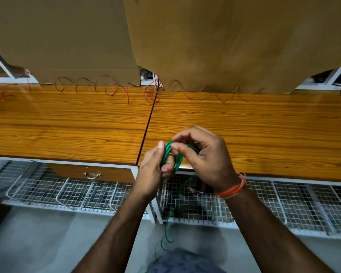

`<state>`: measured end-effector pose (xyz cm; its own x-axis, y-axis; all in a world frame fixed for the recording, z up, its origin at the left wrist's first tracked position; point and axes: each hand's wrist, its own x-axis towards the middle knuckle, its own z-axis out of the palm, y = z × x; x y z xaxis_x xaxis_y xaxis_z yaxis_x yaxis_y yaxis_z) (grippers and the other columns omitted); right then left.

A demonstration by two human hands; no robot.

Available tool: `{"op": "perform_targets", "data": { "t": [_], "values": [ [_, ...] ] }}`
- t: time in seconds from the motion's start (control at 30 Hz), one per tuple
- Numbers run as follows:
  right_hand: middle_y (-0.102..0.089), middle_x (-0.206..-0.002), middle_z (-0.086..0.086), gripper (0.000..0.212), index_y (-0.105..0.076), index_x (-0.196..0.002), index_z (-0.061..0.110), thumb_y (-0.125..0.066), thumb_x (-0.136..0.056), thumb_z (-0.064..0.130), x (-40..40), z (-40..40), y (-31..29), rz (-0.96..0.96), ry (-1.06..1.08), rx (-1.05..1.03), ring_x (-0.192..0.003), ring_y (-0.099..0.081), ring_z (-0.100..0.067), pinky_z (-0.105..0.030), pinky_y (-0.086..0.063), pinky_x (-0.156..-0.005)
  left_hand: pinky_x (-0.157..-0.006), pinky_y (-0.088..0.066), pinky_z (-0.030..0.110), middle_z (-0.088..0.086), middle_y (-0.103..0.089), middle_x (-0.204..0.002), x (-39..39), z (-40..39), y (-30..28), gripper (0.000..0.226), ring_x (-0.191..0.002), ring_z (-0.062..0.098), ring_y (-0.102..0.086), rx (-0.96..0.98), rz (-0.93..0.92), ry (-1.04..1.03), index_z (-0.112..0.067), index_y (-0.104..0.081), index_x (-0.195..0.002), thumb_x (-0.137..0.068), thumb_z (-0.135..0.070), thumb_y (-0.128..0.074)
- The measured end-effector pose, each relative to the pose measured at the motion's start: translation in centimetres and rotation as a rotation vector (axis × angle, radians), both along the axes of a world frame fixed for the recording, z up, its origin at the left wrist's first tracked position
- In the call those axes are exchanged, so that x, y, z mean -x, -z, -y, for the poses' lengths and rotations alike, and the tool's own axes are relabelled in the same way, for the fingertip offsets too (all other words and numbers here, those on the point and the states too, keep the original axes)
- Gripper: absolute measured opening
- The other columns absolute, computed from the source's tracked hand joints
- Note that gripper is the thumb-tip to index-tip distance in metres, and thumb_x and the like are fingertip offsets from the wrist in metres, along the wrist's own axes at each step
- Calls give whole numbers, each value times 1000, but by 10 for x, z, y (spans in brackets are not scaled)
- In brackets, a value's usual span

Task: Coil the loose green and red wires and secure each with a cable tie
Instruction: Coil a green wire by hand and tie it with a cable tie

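Coiling step, green half. Left hand (153,170) and right hand (203,154) both grip the thin green plastic-coated wire (168,152) coil between them; tail hangs below grip. Next: wind remaining tail, then tie. Loose red wire (114,89) lies beyond on wooden desk (67,123), untouched.

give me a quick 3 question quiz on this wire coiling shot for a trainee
1. True or false: the red wire is already coiled and tied.
2. Which wire do the left hand and right hand hold? A red B green C both
3. Fill in: the loose tail of the green wire hangs ____ the desk edge.

Key: 1 false, it lies stretched in loose loops along the back of the desk. 2 B. 3 below.
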<state>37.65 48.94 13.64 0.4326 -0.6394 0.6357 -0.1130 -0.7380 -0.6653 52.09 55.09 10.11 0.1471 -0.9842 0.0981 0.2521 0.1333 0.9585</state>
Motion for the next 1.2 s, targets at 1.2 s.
{"op": "perform_targets", "data": {
  "t": [1.2],
  "values": [
    [-47,-63,10,42,-51,-74,20,-36,-107,42,45,9,48,121,67,-308,-59,-45,-5,-28,-36,-57,-49,-25,23,-13,-34,-44,68,8,-12,34,-39,3,-32,-142,-634,352,-14,-64,-81,-99,-37,-48]
  ]
}}
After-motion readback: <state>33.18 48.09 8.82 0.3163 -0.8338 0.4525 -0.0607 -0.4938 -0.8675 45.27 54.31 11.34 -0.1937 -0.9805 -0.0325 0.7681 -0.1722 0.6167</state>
